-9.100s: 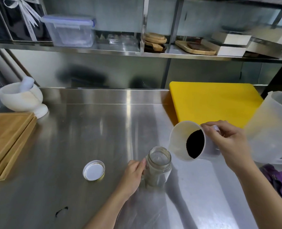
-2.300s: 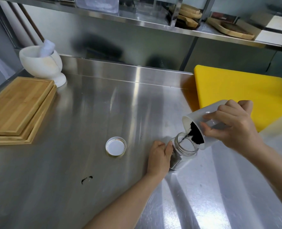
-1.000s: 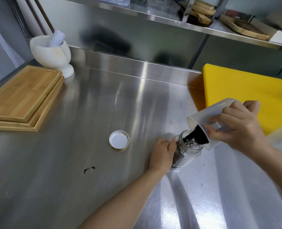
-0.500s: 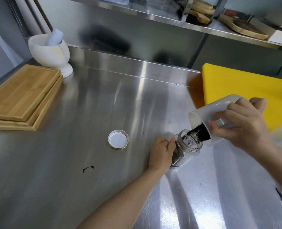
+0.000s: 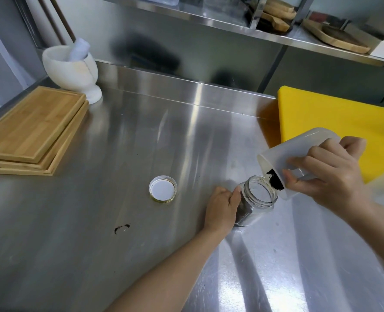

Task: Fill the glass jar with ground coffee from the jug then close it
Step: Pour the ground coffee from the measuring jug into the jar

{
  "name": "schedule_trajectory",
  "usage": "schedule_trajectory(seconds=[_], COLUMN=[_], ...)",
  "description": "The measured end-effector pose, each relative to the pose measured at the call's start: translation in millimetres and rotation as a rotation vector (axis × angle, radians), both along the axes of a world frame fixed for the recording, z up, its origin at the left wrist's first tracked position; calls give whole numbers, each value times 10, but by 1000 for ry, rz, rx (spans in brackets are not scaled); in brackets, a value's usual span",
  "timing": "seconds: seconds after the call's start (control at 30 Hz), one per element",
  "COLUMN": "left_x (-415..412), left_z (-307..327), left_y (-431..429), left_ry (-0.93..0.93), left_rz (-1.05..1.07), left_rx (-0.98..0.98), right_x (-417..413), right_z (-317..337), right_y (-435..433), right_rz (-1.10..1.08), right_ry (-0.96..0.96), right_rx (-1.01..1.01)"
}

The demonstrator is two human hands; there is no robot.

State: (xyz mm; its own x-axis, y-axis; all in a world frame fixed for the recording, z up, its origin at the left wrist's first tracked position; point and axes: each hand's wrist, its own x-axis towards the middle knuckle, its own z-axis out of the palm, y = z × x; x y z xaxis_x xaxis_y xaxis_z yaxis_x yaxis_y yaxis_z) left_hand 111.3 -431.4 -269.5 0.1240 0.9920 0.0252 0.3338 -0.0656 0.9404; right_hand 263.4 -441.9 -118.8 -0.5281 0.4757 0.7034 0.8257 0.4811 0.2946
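On a steel desk (image 5: 119,143), the left hand (image 5: 221,209) has its grip closed around a glass jar (image 5: 257,200). The right hand (image 5: 328,176) grips a tilted white jug (image 5: 296,152), ground coffee (image 5: 275,180) at its lip above the jar's mouth. The lid (image 5: 163,188) lies upturned nearby.

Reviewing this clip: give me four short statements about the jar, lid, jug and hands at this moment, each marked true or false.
1. The white metal lid is screwed onto the clear glass jar. False: it lies upturned on the steel counter, apart from the jar.
2. The right hand tips the white plastic jug over the jar's mouth. True.
3. The left hand holds the lid. False: it steadies the jar.
4. Dark ground coffee sits inside the jar. True.
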Motion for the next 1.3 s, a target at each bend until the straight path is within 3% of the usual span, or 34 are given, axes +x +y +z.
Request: schedule_trajectory(seconds=[1.3], left_x=[-20], left_z=[21], left_y=[-13], left_ry=[26], left_rz=[7], left_rx=[14], right_x=[11], right_z=[3], right_y=[-21], right_rz=[28], right_ry=[-59], right_rx=[-20])
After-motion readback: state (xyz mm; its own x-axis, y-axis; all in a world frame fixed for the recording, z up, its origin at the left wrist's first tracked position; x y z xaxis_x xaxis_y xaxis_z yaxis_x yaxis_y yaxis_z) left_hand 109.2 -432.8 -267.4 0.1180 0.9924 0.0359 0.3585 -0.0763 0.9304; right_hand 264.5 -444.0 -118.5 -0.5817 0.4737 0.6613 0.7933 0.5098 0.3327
